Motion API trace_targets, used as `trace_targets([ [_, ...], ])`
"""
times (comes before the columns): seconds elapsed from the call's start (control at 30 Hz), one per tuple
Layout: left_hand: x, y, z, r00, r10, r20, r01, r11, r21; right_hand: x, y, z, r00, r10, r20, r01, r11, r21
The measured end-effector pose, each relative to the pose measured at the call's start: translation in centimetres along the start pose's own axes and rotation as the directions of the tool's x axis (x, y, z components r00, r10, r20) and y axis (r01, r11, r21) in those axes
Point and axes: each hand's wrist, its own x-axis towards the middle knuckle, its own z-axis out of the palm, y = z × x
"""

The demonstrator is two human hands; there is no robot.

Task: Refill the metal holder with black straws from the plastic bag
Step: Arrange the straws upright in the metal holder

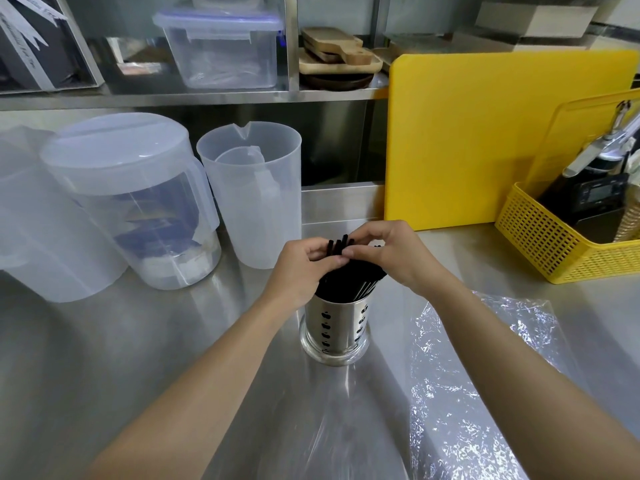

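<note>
A perforated metal holder (334, 327) stands upright on the steel counter, packed with black straws (349, 277) that lean slightly right. My left hand (299, 268) and my right hand (391, 252) meet above the holder, and the fingers of both pinch the straws' top ends. A few straw tips poke up between the two hands. The clear plastic bag (481, 372) lies flat and crinkled on the counter to the right of the holder, under my right forearm; no straws show inside it.
Two translucent jugs (131, 202) and a measuring pitcher (254, 192) stand at the left. A yellow cutting board (485, 133) leans at the back right beside a yellow basket (568, 247) of tools. A shelf above holds a plastic box and wooden boards.
</note>
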Motion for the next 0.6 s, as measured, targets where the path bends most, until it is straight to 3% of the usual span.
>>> trace_targets([
  [0.33, 0.07, 0.38, -0.11, 0.999, 0.0, 0.041, 0.0, 1.0, -0.005, 0.27, 0.05, 0.32, 1.0, -0.007, -0.007, 0.008, 0.994, 0.107],
  [0.6, -0.24, 0.93, -0.31, 0.998, 0.015, -0.062, -0.015, 1.0, -0.001, 0.63, 0.39, 0.17, 0.984, 0.035, -0.176, -0.025, 0.998, 0.058],
])
